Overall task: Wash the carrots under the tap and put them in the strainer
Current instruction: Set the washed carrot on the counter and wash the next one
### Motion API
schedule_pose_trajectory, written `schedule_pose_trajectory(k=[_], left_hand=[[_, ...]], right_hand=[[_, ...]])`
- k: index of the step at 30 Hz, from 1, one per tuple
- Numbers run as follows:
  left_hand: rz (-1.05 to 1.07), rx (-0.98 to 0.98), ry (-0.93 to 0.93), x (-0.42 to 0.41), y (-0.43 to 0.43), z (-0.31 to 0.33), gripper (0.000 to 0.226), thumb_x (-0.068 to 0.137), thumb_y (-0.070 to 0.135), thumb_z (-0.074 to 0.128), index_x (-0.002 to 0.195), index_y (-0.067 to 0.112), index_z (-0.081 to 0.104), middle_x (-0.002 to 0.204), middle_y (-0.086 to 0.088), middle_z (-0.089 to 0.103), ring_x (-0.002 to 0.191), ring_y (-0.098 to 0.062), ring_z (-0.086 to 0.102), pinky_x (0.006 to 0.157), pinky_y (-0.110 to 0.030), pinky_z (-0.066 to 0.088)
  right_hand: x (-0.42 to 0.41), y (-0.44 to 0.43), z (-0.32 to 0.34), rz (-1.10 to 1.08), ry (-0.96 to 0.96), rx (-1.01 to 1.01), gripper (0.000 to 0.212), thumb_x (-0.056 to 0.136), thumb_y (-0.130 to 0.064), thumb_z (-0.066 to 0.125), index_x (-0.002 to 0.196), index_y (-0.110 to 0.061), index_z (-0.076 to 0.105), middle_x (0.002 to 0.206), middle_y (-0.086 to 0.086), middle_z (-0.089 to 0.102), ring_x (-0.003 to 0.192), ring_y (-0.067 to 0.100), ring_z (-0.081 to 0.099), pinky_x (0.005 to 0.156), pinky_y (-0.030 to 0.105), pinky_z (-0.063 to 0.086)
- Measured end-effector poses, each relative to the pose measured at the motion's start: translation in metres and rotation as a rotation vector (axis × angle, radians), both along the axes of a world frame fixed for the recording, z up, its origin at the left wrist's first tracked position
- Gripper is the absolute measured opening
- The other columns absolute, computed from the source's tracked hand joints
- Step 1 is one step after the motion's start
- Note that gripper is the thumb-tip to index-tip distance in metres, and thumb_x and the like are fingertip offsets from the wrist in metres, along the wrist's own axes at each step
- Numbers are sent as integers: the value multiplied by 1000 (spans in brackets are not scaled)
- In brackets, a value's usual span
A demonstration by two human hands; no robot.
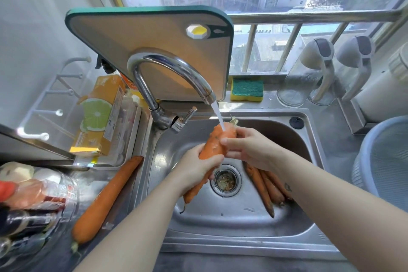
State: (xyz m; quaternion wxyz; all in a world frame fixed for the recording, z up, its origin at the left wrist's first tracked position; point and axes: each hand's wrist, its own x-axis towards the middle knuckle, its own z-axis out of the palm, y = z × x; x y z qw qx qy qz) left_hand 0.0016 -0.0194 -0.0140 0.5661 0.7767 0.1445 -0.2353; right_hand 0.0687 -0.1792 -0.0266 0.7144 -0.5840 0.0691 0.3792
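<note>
Water (217,117) from the tap (167,72) strikes the carrot (215,143) above the sink (220,223). Left hand (198,168) wraps its middle; right hand (249,148) pinches its thick end. More carrots (265,185) lie at the sink's right side, another carrot (106,201) beside its left edge; strainer (379,161) stands beyond the right edge.

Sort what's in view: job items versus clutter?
Job:
- held carrot, under the running tap
- left hand and right hand, both gripping it
- carrots in sink
- carrot on counter
- sink
- strainer, at the right

Lying about:
- cutting board
- sponge
- orange box
- glass jugs
</note>
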Motion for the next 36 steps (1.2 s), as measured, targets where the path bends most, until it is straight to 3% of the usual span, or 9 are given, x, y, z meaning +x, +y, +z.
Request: schedule_pose_trajectory(k=[3,6,13,16,21,24,28,33,36], left_hand=[[-45,130,-73,1,-4,0,23,85,33,64,106,30,58,80,7,67,57,-9,62,55,-22,48],[-54,132,-62,1,-2,0,27,85,34,64,111,32,56,82,8,66,59,-8,63,57,-22,50],[-64,256,-109,1,-7,-6,38,82,38,64,116,40,50,85,8,67,68,-15,67,65,-33,54],[-51,224,-97,1,-5,-6,37,82,35,65,117,35,54,83,8,67,63,-12,64,63,-29,53],[-64,284,-136,0,-10,-8,38,78,39,62,115,40,51,86,10,67,73,-15,66,74,-41,56],[-66,269,-117,0,-8,-5,39,80,38,64,117,39,51,90,10,66,76,-15,66,77,-41,56],[-46,286,-151,-1,-11,-4,39,81,35,63,118,38,49,88,7,67,73,-14,65,72,-38,56],[-44,288,-157,-1,-10,-2,45,81,37,65,123,39,49,89,8,67,73,-14,65,74,-39,57],[-71,344,-175,-1,-11,-1,45,82,37,62,124,40,46,93,6,67,77,-14,64,72,-36,55]], right_hand=[[-3,9,0,-95,-30,-102,39,83,-7,70,119,-2,58,111,18,68,97,27,70,81,36,58],[-1,6,1,-55,26,-34,35,85,-3,67,119,-2,58,112,20,67,98,28,69,80,34,58],[-3,8,-1,-92,-22,-55,28,85,-5,68,112,-6,62,112,20,67,100,29,68,84,38,57],[0,0,1,-30,59,71,30,88,1,60,118,-2,58,112,20,67,102,30,67,87,38,56],[-2,5,-1,-56,-79,-55,30,84,-3,68,113,-3,60,112,21,67,98,26,68,81,33,58],[3,-2,1,16,7,24,33,86,1,63,119,0,57,115,22,65,104,29,67,88,37,55],[3,1,3,-6,-53,-62,38,83,1,67,120,1,58,111,19,67,101,28,68,89,38,55],[6,-4,8,35,20,-7,37,86,8,59,122,5,54,111,21,65,100,29,66,91,38,54],[3,2,9,3,-26,-68,37,83,3,66,119,2,57,110,20,67,100,28,67,89,37,55]])
